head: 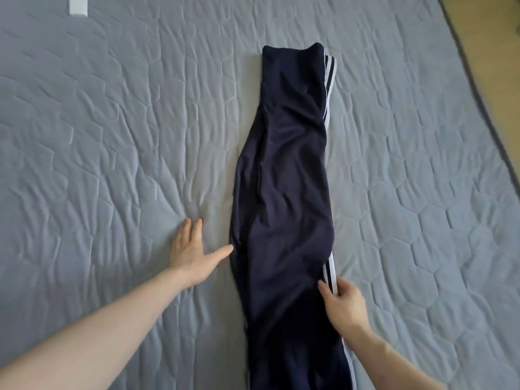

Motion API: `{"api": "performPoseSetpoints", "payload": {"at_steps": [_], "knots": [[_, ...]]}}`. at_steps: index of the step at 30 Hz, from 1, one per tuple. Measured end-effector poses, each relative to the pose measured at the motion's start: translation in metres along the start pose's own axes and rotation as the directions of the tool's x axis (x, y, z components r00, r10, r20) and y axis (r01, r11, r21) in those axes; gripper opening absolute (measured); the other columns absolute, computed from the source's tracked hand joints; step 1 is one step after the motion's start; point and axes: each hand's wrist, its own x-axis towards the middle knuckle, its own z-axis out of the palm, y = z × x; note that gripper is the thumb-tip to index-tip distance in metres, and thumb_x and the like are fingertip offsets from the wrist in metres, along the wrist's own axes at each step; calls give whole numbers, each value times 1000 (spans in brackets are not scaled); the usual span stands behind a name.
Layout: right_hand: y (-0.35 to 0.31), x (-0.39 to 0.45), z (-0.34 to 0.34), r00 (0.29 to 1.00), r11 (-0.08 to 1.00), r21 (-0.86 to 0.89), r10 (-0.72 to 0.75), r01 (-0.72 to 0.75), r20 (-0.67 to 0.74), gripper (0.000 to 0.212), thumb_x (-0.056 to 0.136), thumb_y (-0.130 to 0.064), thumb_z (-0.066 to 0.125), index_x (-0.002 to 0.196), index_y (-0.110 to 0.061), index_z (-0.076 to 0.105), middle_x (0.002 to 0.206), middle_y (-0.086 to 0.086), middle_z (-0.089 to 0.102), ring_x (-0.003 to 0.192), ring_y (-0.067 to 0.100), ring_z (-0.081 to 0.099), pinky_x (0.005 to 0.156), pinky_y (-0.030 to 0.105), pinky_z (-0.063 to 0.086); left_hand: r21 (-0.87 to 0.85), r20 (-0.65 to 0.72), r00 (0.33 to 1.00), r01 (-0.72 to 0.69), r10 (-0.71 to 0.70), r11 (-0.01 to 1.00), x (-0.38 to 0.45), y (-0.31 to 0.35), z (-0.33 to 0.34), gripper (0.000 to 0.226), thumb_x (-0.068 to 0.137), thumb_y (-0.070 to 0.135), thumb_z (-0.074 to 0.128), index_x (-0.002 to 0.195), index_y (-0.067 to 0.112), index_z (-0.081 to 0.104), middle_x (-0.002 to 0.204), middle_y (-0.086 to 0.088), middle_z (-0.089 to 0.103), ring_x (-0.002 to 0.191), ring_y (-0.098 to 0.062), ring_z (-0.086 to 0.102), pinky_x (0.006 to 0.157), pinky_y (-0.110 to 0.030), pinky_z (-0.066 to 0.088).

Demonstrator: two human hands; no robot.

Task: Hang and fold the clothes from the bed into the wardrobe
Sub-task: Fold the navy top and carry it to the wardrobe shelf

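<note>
**Navy track trousers laid lengthwise for folding**

White fabric strip (78, 5), far left at the top edge, lay flat on the grey quilted bedcover (112, 136) and played no part. Left hand (191, 254) rested palm-down on the bedcover just beside the garment, fingers straight and spread, thumb tip touching or nearly touching the cloth's left edge; forearm bare, extended from the lower left. Centre: dark navy, smooth-knit track trousers with white side stripes (284, 192), legs stacked one over the other, lay in a long narrow band on the bedcover, running from the near edge of view away from the person. The cloth appeared light, limp and somewhat slippery, likely to slide and wrinkle rather than hold a crease; the best hold was judged to be a pinch at both edges across one end, with the band carried over onto itself. Right hand (344, 302) pinched the striped right edge between thumb and curled fingers, forearm entering from the lower right. Tan floor (489, 38) showed past the bed's right edge
</note>
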Motion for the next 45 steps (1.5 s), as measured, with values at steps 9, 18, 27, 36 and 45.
{"api": "performPoseSetpoints", "payload": {"at_steps": [9,18,27,36,45], "knots": [[22,-51,-10,980,989,-74,-137,127,-145,35,91,-24,71,118,-27,49,117,-9,46,99,13,54,86,34,46,-326,293,949,212,-114,921,-172,-14,100,44,81,50,77,112,25,57,105,11,66,95,-7,63,90,-30,50],[60,-92,-19,994,987,-121,107,-109,-18,24,96,-34,62,83,-13,62,103,8,60,78,18,60,70,33,45,-332,436,891,287,-123,898,-223,-20,137,19,93,37,69,111,30,66,92,21,66,84,0,62,63,-8,42],[92,-123,-32,858,925,-67,372,-373,355,20,92,-25,71,107,-18,61,102,4,73,93,24,71,83,42,61,-354,560,796,481,-230,802,-240,-25,131,64,96,42,61,148,12,40,148,-5,52,134,-25,50,116,-42,38],[57,-149,-52,848,895,98,372,-436,377,25,92,-22,68,113,-14,57,105,8,72,91,24,73,63,36,63,-528,407,882,439,-237,727,-255,2,82,36,93,50,62,117,25,53,121,5,67,99,-13,67,90,-33,55],[-98,-104,-112,927,904,306,198,-299,320,52,85,-28,70,130,-18,47,95,5,70,64,18,71,54,28,57,-702,100,990,143,-103,698,-182,104,-58,30,91,43,71,113,25,61,102,1,65,71,-7,72,64,-27,61]]}}
